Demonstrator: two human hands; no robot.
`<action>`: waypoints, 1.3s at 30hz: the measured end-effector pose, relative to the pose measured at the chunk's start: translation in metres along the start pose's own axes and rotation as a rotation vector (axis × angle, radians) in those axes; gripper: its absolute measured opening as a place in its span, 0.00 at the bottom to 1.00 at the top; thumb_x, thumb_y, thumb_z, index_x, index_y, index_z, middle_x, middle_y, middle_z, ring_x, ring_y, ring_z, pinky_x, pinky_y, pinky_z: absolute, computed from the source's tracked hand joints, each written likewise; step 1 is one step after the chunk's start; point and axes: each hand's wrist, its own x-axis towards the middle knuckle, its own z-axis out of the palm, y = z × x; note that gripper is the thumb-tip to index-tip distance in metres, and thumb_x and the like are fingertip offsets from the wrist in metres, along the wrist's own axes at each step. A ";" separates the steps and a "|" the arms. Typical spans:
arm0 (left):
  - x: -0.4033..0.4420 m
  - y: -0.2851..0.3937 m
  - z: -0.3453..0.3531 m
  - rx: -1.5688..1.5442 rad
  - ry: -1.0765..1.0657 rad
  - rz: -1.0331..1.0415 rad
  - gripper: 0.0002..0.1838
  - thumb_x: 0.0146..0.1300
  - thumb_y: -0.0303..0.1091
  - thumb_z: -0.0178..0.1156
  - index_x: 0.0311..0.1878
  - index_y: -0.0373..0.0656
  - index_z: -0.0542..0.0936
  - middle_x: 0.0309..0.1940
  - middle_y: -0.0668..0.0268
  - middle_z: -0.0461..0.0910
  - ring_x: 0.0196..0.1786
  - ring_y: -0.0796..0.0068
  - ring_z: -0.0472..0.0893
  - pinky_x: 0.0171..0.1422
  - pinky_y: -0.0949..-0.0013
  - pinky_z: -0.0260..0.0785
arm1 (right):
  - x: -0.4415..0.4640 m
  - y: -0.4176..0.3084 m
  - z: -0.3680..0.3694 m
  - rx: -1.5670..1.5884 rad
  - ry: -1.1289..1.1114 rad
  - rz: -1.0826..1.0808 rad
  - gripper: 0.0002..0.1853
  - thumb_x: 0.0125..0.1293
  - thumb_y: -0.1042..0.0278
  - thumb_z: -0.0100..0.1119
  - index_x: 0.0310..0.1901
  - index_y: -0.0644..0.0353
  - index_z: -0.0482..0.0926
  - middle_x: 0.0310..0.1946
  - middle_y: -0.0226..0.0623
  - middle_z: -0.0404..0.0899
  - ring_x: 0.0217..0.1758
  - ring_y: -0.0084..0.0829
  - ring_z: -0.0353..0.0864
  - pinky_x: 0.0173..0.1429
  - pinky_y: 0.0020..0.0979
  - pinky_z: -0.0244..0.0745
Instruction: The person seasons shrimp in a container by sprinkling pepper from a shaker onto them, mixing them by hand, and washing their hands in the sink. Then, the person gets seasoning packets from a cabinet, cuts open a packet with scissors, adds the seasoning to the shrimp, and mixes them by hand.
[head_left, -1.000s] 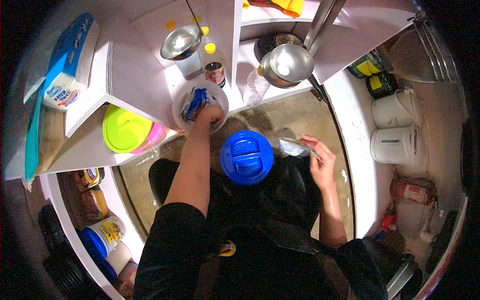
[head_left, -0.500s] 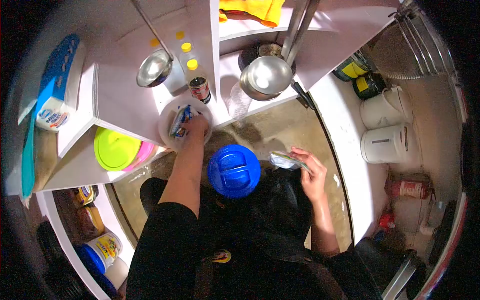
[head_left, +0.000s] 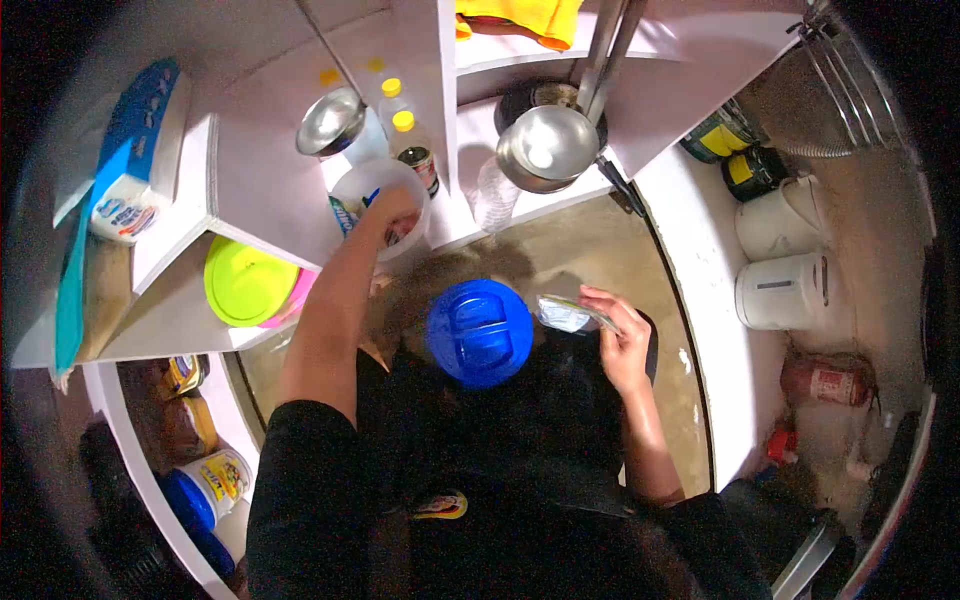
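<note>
My left hand reaches into a translucent white tub at the shelf's edge. Its fingers curl down inside and are partly hidden; what they grip cannot be made out. A blue-and-green printed packet shows at the tub's left side. In my right hand, a clear plastic packet with whitish contents is pinched between thumb and fingers. Between my two arms, close to my lap, is a container with a blue lid that has a moulded grip across it.
Bottles with yellow caps and a steel ladle stand behind the tub. A steel pan sits on the shelf to the right. Lower left is a lime-lidded tub. White buckets line the right side.
The tub has shifted slightly away from me, with my left hand reaching deeper into it. My right hand still holds the clear packet in nearly the same place. The view has shifted a little.
</note>
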 end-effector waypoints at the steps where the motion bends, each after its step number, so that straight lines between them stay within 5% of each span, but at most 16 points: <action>1: -0.004 0.004 -0.003 -0.020 0.022 0.023 0.12 0.51 0.36 0.57 0.28 0.36 0.82 0.27 0.53 0.81 0.26 0.60 0.80 0.37 0.57 0.72 | 0.002 -0.001 0.003 0.014 -0.012 0.002 0.19 0.48 0.90 0.41 0.39 0.70 0.79 0.46 0.44 0.81 0.50 0.37 0.81 0.56 0.30 0.73; 6: -0.070 0.036 -0.028 0.015 0.602 0.160 0.16 0.54 0.41 0.56 0.25 0.34 0.79 0.24 0.50 0.79 0.28 0.50 0.80 0.38 0.55 0.71 | 0.010 -0.005 0.009 0.057 -0.010 -0.005 0.19 0.48 0.90 0.41 0.39 0.70 0.79 0.46 0.43 0.81 0.49 0.37 0.81 0.56 0.30 0.73; 9: -0.121 0.062 -0.049 -0.159 0.775 0.028 0.13 0.53 0.38 0.59 0.27 0.34 0.81 0.23 0.56 0.81 0.27 0.69 0.82 0.37 0.64 0.74 | 0.015 -0.008 0.009 0.076 0.019 -0.014 0.16 0.51 0.89 0.43 0.37 0.70 0.79 0.45 0.44 0.81 0.48 0.37 0.81 0.55 0.31 0.74; 18: -0.151 0.042 -0.047 -1.405 0.599 0.240 0.06 0.59 0.29 0.58 0.27 0.43 0.72 0.24 0.68 0.76 0.25 0.78 0.77 0.30 0.75 0.74 | 0.019 -0.006 0.011 0.040 0.052 -0.037 0.15 0.51 0.87 0.45 0.39 0.70 0.79 0.44 0.45 0.81 0.50 0.38 0.80 0.57 0.33 0.72; 21: -0.149 0.039 -0.049 -1.346 0.599 0.171 0.05 0.60 0.30 0.56 0.29 0.42 0.72 0.26 0.66 0.77 0.27 0.75 0.78 0.35 0.71 0.76 | 0.018 -0.008 0.010 0.053 0.067 -0.031 0.14 0.52 0.86 0.45 0.39 0.69 0.79 0.43 0.45 0.81 0.49 0.38 0.80 0.57 0.33 0.72; 26: -0.157 0.046 -0.060 -1.700 0.542 0.208 0.01 0.57 0.28 0.51 0.32 0.42 0.71 0.32 0.64 0.77 0.32 0.68 0.81 0.41 0.67 0.76 | 0.018 -0.011 0.010 0.204 0.025 0.070 0.06 0.58 0.78 0.53 0.35 0.68 0.79 0.44 0.41 0.80 0.45 0.35 0.80 0.50 0.28 0.72; 32: -0.192 0.091 -0.063 -1.784 0.348 0.292 0.06 0.53 0.26 0.50 0.35 0.43 0.71 0.34 0.63 0.77 0.36 0.66 0.81 0.44 0.62 0.76 | 0.056 -0.030 0.021 0.329 -0.241 -0.030 0.12 0.63 0.65 0.56 0.28 0.67 0.75 0.60 0.43 0.68 0.59 0.32 0.69 0.57 0.30 0.64; 38: -0.236 0.134 -0.052 -1.741 0.290 0.290 0.06 0.51 0.28 0.50 0.34 0.47 0.69 0.32 0.70 0.75 0.37 0.72 0.80 0.41 0.63 0.77 | 0.082 -0.034 0.061 0.523 -0.401 -0.116 0.08 0.62 0.69 0.56 0.31 0.66 0.76 0.67 0.42 0.61 0.68 0.31 0.60 0.67 0.31 0.55; 39: -0.245 0.141 -0.052 -1.730 0.280 0.283 0.06 0.51 0.28 0.50 0.34 0.47 0.69 0.32 0.71 0.74 0.37 0.72 0.80 0.41 0.63 0.76 | 0.082 -0.038 0.069 0.558 -0.373 -0.113 0.07 0.62 0.71 0.56 0.35 0.67 0.77 0.58 0.40 0.72 0.61 0.29 0.68 0.61 0.30 0.61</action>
